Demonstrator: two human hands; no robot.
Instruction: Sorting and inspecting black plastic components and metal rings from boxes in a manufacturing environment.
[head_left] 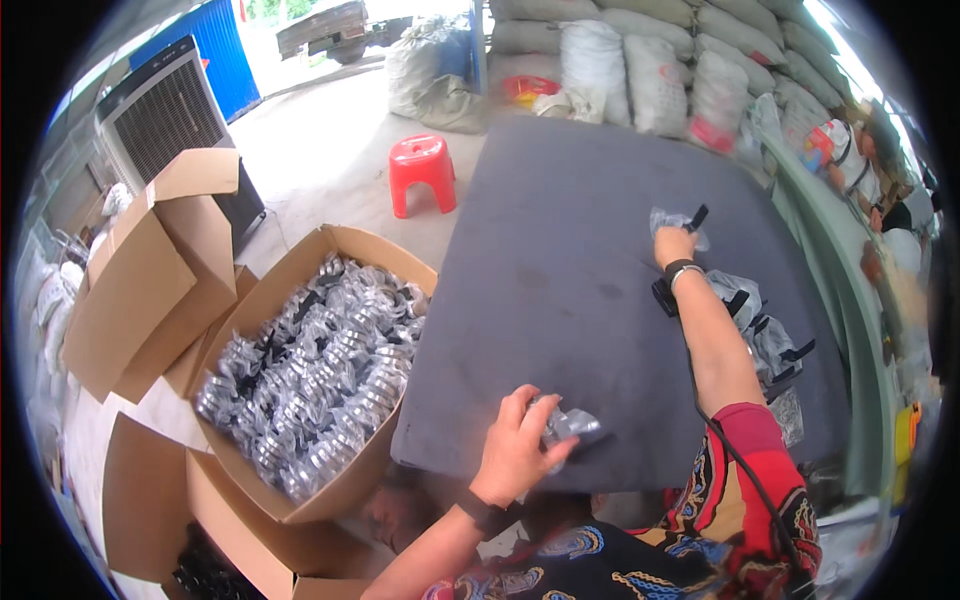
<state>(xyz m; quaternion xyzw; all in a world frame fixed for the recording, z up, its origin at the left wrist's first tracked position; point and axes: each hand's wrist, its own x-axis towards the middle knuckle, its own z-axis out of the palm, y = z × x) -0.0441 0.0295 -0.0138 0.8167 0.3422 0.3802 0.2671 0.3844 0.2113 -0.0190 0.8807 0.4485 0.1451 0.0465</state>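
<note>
My left hand is closed around a small silvery part in see-through plastic wrap, over the near edge of the dark grey table. Farther off to the right, my right hand grips a see-through plastic bag with a black strip sticking out. Its fingers partly cover what the bag holds. Beside my right forearm lie several similar bagged pieces with black strips. Left of the table, an open cardboard box is heaped with plastic-wrapped silvery round parts.
Another open carton with black pieces stands at the lower left, and more cartons behind it. A red stool stands beyond the table. Stacked sacks line the back. Another person is at far right. A dark cord crosses my right arm.
</note>
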